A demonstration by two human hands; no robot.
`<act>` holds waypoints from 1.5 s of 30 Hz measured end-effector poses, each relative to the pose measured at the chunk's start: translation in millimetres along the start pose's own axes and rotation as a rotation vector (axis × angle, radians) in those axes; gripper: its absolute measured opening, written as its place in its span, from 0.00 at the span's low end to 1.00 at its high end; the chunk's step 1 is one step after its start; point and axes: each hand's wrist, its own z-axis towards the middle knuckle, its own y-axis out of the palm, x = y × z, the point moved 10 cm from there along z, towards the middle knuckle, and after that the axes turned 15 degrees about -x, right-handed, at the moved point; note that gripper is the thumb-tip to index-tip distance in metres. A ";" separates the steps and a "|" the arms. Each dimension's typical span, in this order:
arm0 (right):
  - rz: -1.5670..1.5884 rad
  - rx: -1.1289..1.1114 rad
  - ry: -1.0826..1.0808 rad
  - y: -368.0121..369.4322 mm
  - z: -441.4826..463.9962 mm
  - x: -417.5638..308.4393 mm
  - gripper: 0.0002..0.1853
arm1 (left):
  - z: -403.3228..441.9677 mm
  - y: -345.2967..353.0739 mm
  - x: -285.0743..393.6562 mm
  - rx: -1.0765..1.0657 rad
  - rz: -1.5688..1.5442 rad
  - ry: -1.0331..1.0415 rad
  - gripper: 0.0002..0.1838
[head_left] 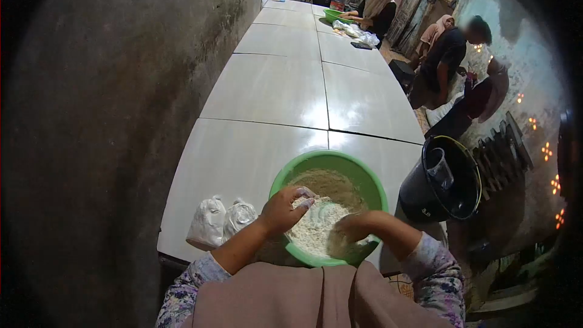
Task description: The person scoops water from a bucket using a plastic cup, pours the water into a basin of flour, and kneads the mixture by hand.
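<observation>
A green basin point(374, 183) stands on the near end of the table, with white, crumbly flour point(313, 231) inside it. Over the basin's left rim is my left hand point(284, 209), its fingers curved and the thumb apart, flour on the tips and nothing held. My right hand point(352, 227) reaches down into the flour from the right side; its fingers are blurred and partly hidden. Two plastic bags of white powder, a left bag point(208, 222) and a right bag point(239, 215), sit side by side left of the basin.
A black bucket point(419, 191) with a clear jug point(439, 170) inside stands right of the white tiled table point(267, 88). At the far end, a person point(379, 9) works at another green basin point(331, 17), near plastic bags point(358, 33). Several people are along the right wall.
</observation>
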 end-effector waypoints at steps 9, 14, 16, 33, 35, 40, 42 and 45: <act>0.189 0.723 -0.065 -104.8 21.2 17.6 0.21 | 1.9 -0.5 5.9 0.016 -0.044 0.089 0.12; -0.072 0.081 0.387 -43.7 -17.1 7.9 0.18 | -0.8 -2.1 -1.2 0.015 -0.107 0.037 0.11; 0.030 0.091 0.372 -11.8 -13.9 -1.2 0.17 | -0.1 -1.6 0.1 0.000 -0.147 0.032 0.10; 0.189 0.677 0.367 -57.5 -27.4 31.8 0.17 | -10.0 -21.3 -8.7 0.177 -0.432 0.161 0.19; 0.157 0.615 0.336 -46.3 -21.7 34.0 0.13 | -7.5 -18.9 -11.2 0.184 -0.444 0.154 0.18; 0.330 0.602 0.180 -68.1 -60.8 0.6 0.11 | -3.3 -16.7 -3.1 0.125 -0.416 0.156 0.16; 0.467 0.660 0.182 -78.8 -76.8 4.1 0.13 | -3.6 -17.2 -1.4 0.127 -0.387 0.170 0.16; 0.509 0.935 0.055 -100.8 -92.3 11.2 0.15 | -5.1 -16.9 -0.6 0.118 -0.391 0.147 0.16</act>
